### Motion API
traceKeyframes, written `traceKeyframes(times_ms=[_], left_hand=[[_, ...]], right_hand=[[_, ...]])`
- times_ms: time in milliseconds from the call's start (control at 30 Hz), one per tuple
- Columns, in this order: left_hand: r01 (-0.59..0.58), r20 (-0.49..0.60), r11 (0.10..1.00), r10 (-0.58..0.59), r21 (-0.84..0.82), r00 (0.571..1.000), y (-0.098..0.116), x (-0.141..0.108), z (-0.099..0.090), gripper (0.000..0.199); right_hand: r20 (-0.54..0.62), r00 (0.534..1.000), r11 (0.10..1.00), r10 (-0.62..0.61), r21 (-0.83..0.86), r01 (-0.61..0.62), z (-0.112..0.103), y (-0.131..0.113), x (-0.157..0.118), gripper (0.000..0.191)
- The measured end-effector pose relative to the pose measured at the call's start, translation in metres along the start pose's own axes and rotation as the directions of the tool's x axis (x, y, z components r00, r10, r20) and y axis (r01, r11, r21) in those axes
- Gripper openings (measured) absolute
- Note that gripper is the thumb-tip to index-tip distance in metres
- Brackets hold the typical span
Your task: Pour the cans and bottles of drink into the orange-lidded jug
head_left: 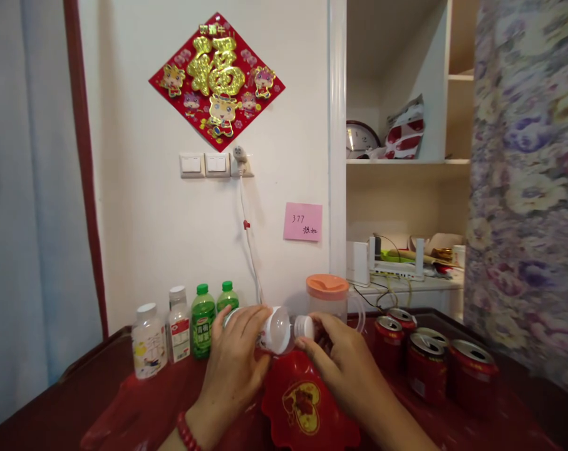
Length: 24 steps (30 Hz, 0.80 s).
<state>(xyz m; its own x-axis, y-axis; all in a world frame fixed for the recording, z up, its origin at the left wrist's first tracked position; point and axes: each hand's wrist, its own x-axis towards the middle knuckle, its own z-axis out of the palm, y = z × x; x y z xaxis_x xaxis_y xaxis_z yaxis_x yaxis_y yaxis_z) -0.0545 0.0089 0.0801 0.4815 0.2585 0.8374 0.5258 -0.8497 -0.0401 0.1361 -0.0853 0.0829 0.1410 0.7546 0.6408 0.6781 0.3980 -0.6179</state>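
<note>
Clear bottle (278,333): held on its side over the red tray's (280,401) far edge, white cap (304,327) toward the right.
Left hand (237,341): curled around the body, apparently steadying it against the pinch at the cap.
Right hand (337,347): thumb and fingers pinching the white cap; this grip suits a small round part.
Left of tray: white-capped bottles (149,344) and green-capped bottles (203,322), upright, seemingly resting stably on their bases.
Behind tray: lidded pitcher (327,291).
Right of tray: opened red cans (427,369), upright, grouped closely.

bottles (203,322) block the left, cans (427,369) the right; between them a lane seems to run over the red tray (278,410), a pitcher (327,288) closing its far end.
</note>
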Motion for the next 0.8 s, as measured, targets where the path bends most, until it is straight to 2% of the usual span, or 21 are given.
traceKeyframes(times_ms=[133, 500, 667, 733, 800], left_hand=[[-0.016, -0.007, 1.000, 0.016, -0.001, 1.000, 0.000, 0.000, -0.001, 0.064], [-0.003, 0.043, 1.000, 0.005, -0.027, 0.999, -0.001, 0.000, 0.000, 0.061], [0.017, 0.081, 0.999, -0.014, -0.036, 0.997, -0.008, -0.002, 0.003, 0.062], [0.034, 0.086, 0.999, -0.031, -0.026, 0.996, -0.010, -0.002, 0.004, 0.062], [0.047, 0.085, 0.999, -0.045, -0.020, 0.995, -0.010, -0.001, 0.005, 0.061]], right_hand=[[0.005, 0.999, 0.996, -0.042, -0.082, 0.042, 0.000, 0.003, 0.000, 0.018], [0.038, 0.986, 0.973, -0.162, -0.157, 0.166, -0.001, 0.012, -0.002, 0.017], [0.071, 0.959, 0.943, -0.275, -0.176, 0.284, -0.005, 0.012, -0.001, 0.036], [0.082, 0.961, 0.955, -0.263, -0.118, 0.271, -0.005, 0.012, 0.000, 0.045], [0.070, 0.979, 0.980, -0.193, -0.042, 0.196, -0.004, 0.011, 0.001, 0.057]])
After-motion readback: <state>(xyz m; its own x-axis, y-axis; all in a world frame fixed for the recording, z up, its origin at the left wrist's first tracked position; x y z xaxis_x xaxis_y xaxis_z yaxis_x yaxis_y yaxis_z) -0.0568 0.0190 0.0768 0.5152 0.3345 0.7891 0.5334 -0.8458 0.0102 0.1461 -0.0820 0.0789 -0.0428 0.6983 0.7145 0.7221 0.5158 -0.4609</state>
